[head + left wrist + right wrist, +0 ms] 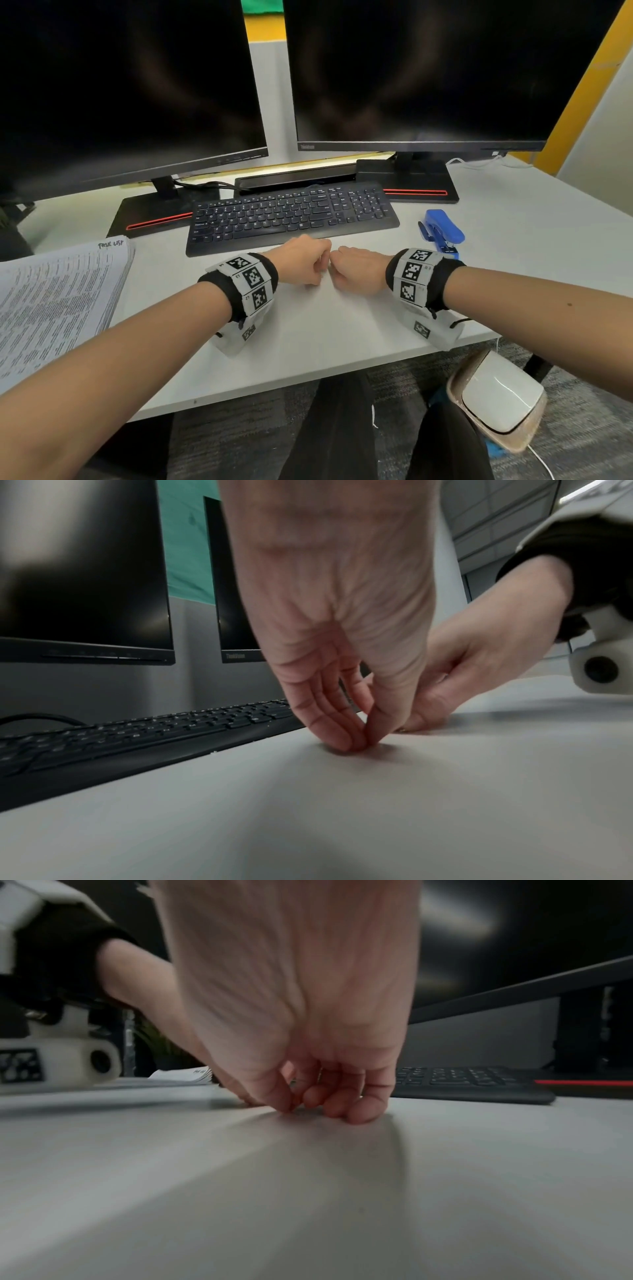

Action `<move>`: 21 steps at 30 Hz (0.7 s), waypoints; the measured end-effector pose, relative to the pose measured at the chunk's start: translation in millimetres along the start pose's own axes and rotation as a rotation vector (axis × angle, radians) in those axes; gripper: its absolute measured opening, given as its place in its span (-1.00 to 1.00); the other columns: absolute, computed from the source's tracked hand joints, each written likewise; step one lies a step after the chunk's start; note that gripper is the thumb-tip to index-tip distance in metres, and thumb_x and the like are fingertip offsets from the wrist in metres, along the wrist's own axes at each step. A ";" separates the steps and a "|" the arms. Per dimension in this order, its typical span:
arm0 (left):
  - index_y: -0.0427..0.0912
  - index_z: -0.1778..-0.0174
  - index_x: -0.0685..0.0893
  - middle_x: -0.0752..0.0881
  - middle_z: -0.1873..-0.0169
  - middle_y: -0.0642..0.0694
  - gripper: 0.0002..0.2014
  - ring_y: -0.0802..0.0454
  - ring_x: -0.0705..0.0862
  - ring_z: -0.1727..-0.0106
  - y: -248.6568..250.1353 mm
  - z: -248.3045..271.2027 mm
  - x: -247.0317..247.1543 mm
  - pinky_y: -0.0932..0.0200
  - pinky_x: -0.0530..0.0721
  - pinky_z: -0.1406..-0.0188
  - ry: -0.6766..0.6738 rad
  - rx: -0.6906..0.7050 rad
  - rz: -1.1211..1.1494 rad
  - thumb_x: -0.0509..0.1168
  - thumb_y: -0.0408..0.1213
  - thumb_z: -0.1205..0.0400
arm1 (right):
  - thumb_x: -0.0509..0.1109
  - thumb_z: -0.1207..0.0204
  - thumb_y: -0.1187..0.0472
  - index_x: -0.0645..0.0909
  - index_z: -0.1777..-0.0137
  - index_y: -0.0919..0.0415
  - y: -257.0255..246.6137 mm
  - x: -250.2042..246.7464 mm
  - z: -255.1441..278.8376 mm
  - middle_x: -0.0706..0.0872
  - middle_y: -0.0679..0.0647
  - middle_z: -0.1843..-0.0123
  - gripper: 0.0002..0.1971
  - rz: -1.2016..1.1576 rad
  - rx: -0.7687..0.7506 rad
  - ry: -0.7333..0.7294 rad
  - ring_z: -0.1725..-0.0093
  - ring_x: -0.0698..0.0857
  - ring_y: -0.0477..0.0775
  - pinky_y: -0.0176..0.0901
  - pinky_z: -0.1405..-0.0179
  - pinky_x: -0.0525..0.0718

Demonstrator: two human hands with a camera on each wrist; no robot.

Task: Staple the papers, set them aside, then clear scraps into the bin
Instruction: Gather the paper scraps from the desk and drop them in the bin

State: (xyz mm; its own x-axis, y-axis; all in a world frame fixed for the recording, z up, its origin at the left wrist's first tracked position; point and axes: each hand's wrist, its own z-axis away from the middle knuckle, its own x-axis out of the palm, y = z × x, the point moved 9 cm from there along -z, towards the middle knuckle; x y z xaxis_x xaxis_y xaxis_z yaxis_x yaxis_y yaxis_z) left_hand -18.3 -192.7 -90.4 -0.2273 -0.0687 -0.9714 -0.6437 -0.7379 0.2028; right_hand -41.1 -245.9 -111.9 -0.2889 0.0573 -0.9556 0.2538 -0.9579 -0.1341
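Note:
Both hands meet knuckle to knuckle on the white desk (308,342) just in front of the keyboard. My left hand (320,262) presses its thumb and fingertips (342,739) together against the desk; nothing shows between them. My right hand (334,265) has its fingers curled down, thumb and forefinger pinched at the surface (293,1108). A tiny dark scrap (400,730) shows at its fingertips. The printed paper stack (58,294) lies at the desk's left. A blue stapler (443,233) sits at the right, untouched. The bin (496,401) stands on the floor under the right front corner.
A black keyboard (291,216) lies right behind the hands, with two dark monitors (411,75) on stands behind it. A white cable (479,162) runs along the back right. My legs are under the desk's front edge.

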 end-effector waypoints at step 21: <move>-0.14 -0.03 0.62 0.55 0.36 0.12 -0.80 0.02 0.53 0.17 -2.7 -1.9 8.0 0.34 0.35 0.41 -0.030 -0.031 0.035 0.31 -0.38 -0.50 | 0.15 -0.59 0.32 0.55 -0.23 0.23 -2.2 -14.3 17.0 0.58 0.21 -0.23 -0.73 0.119 -0.062 0.101 -0.25 0.56 0.25 -0.03 -0.02 0.46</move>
State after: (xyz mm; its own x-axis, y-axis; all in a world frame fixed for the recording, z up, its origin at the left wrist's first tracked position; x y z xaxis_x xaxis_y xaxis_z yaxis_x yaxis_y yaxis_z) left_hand -17.1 -192.5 -99.0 -0.2708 -0.0750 -0.9597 -0.6122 -0.7559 0.2319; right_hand -53.2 -249.4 -93.5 -0.1601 -0.0246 -0.9868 0.3378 -0.9407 -0.0314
